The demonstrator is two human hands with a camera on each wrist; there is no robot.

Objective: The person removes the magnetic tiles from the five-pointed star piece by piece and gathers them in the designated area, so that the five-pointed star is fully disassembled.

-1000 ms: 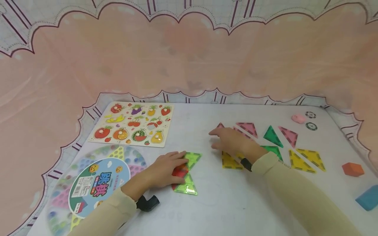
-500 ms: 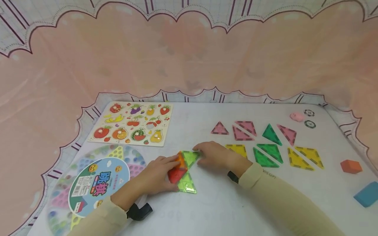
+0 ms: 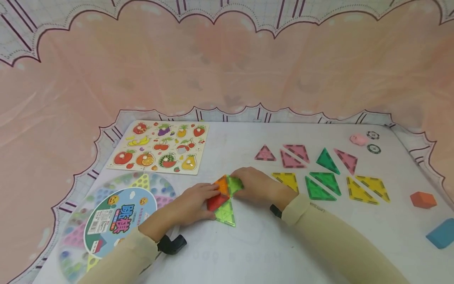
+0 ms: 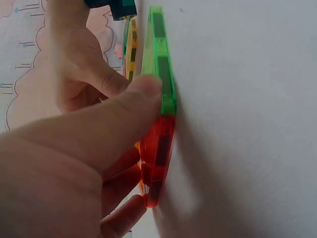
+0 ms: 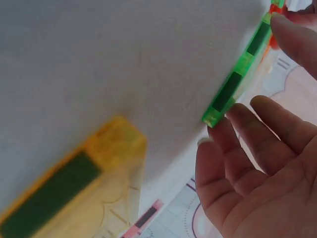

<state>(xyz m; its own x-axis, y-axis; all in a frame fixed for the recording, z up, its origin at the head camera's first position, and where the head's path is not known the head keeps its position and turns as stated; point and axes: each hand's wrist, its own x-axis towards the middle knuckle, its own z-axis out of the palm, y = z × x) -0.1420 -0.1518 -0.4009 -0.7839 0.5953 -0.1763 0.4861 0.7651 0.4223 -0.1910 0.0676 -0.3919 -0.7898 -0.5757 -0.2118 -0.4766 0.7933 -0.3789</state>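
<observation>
My left hand [image 3: 193, 203] grips a joined group of translucent magnetic tiles from the left. An orange tile [image 3: 222, 184] and a red tile [image 3: 217, 202] lie along its fingers. In the left wrist view, the thumb presses on the lower lime-green triangle tile [image 4: 166, 84], with fingertips against the red part. From the other side, my right hand [image 3: 256, 185] holds the upper lime-green triangle tile [image 3: 234, 184] by its edges. The right wrist view has that green tile [image 5: 235, 79] between thumb and fingertips. Fingers hide part of the group.
Pink triangle tiles [image 3: 291, 158], green tiles [image 3: 320, 191] and yellow tiles [image 3: 361, 191] lie to the right. A fruit puzzle board [image 3: 161, 148] and a round board-game box [image 3: 120, 221] are on the left. An orange block [image 3: 423, 200] and a blue block [image 3: 441, 233] stand far right.
My right hand has come left from above the pink and yellow tiles to the upper lime-green triangle, and now holds it. The joined group has shifted slightly away from me.
</observation>
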